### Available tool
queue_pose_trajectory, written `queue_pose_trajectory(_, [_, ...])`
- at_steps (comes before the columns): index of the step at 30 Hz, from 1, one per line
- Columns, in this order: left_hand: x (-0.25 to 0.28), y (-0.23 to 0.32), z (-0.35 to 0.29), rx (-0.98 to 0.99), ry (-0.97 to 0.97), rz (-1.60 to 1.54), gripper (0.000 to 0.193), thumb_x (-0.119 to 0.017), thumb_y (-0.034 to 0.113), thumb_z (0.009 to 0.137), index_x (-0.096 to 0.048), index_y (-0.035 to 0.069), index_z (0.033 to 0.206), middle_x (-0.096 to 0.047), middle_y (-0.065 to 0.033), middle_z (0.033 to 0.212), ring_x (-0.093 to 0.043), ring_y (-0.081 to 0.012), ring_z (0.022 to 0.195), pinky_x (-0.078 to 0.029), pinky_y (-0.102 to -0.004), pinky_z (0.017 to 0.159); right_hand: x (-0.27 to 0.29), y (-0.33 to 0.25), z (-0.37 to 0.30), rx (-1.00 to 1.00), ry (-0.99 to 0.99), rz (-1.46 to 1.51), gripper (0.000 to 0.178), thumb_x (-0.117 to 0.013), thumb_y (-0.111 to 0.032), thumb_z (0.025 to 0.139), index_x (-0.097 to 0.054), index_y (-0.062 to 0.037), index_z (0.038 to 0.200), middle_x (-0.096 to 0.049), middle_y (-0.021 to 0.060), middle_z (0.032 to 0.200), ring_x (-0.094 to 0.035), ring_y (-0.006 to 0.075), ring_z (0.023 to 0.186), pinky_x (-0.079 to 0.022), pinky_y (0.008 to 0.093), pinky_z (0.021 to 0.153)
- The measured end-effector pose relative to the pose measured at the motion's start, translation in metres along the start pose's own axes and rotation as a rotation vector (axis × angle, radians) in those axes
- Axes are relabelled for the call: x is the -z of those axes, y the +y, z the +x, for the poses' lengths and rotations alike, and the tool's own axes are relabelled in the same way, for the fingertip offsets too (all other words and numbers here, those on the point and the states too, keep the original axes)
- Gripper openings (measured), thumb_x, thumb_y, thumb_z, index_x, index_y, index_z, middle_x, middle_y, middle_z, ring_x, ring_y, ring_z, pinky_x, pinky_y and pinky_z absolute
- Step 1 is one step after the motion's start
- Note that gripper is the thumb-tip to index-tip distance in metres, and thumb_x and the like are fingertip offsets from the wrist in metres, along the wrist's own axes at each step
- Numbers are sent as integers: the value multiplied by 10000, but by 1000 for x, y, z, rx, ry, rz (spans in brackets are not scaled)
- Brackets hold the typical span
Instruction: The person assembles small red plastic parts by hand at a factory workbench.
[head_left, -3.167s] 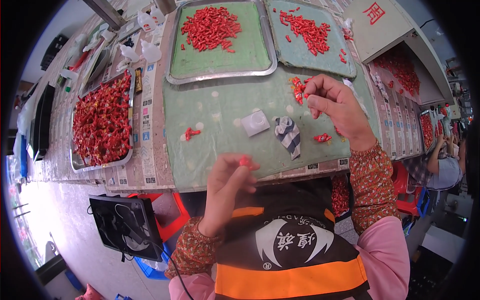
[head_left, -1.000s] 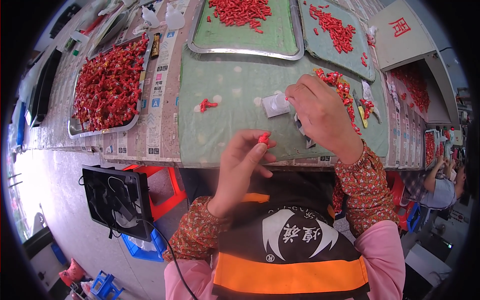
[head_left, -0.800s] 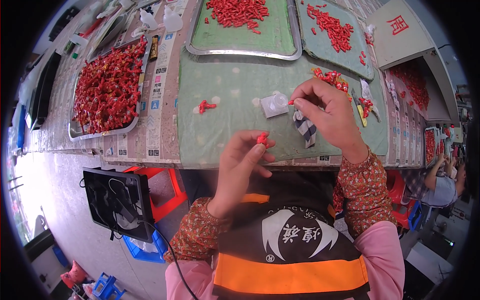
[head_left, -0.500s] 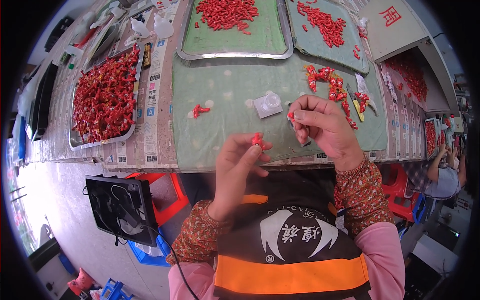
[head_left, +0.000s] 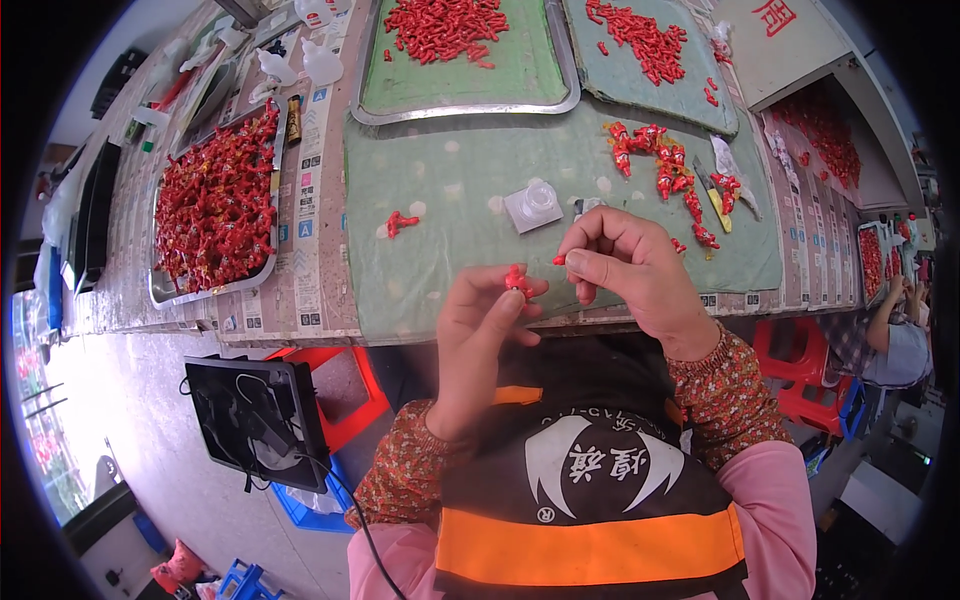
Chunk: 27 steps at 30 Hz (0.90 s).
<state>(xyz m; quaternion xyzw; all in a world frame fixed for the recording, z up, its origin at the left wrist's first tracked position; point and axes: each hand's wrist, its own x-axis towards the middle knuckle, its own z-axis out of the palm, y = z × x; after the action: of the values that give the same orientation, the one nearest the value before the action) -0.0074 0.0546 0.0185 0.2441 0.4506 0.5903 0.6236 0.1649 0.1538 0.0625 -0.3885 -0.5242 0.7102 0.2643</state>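
Note:
Between thumb and fingers of my left hand (head_left: 478, 325) is a small red plastic figure (head_left: 516, 278), held upright at the table's near edge. My right hand (head_left: 630, 268) pinches a tiny red piece (head_left: 560, 260), a short gap to the right of the figure. Just beyond my hands lies a clear round dish on a square base (head_left: 534, 205). One more red figure (head_left: 402, 223) rests alone on the green cloth (head_left: 450, 180), left of the dish. Several red and yellow figures (head_left: 672, 172) lie to the right, near a yellow-handled knife (head_left: 716, 200).
A metal tray (head_left: 470, 112) of red parts stands at the back, with a cloth-covered board (head_left: 650, 92) of more parts beside it. At left is a tray heaped with red figures (head_left: 215, 195). White bottles (head_left: 322, 64) stand behind it. Another person (head_left: 890, 335) sits far right.
My right hand has moved left with its tiny red piece, nearer to the figure. My left hand keeps the figure in nearly the same place. The view has shifted slightly.

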Motion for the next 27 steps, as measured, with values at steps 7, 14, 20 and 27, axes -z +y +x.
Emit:
queue_pose_trajectory(7, [2, -2, 1, -1, -6, -35, 219, -575, 138, 967, -522, 58, 1164, -652, -123, 1096, -630, -142, 894, -547, -251, 646, -8, 0, -7, 37, 16, -91, 71, -601, -78, 930, -585, -12, 951, -581, 4, 816, -554, 59, 693, -471, 207, 631])
queue_pose_trajectory(14, [2, -5, -1, -40, 4, -53, 213, -573, 103, 959, -498, 50, 1151, -621, -134, 1145, -640, -162, 924, -572, -262, 654, -25, 13, -12, 136, 12, -77, 70, -594, -51, 936, -564, -14, 988, -571, -11, 838, -530, 25, 705, -450, 178, 631])
queue_pose_trajectory(20, [2, -9, -2, -76, 4, -67, 203, -560, 73, 957, -482, 39, 1142, -612, -140, 1158, -637, -168, 961, -591, -278, 700, -32, 21, -14, 158, 53, -84, 72, -597, -51, 937, -560, -18, 990, -570, -15, 848, -523, 13, 702, -453, 171, 626])
queue_pose_trajectory(27, [0, -13, -4, -170, -10, -13, 216, -545, 52, 965, -442, 17, 1151, -579, -195, 1238, -627, -175, 1016, -596, -284, 740, -36, 23, -16, 129, 65, -34, 72, -592, -65, 945, -551, -17, 977, -576, -7, 834, -526, 12, 701, -462, 171, 626])
